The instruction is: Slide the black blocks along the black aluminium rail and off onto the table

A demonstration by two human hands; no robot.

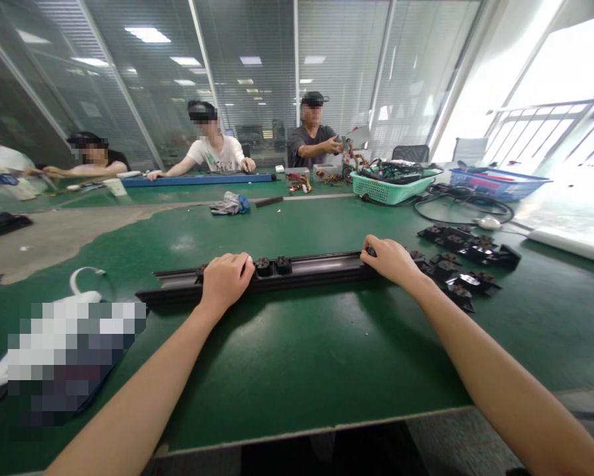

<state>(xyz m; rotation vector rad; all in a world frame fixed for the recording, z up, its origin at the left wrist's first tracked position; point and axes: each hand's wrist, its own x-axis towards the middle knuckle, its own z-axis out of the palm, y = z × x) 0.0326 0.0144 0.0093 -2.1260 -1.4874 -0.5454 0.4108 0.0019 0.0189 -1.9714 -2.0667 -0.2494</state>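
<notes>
A long black metal channel (316, 263) lies across the table in front of me, with small black socket modules (273, 266) seated in its middle. My left hand (226, 281) is closed over the channel left of those modules, thumb side against them, and another dark piece shows partly behind it. At the channel's right end, my right hand (388, 260) curls its fingers over the edge on a small dark module, mostly hidden by the fingers. More black socket modules (455, 264) lie in loose rows on the table just right of that hand.
A green basket (376, 192) of cables and a blue basket (505, 185) stand at the back right, with a coiled black cable (465, 205) nearby. Grey-blue gloves (230, 203) lie mid-table. At left is a blurred white and dark bundle (73, 350). Several people sit opposite.
</notes>
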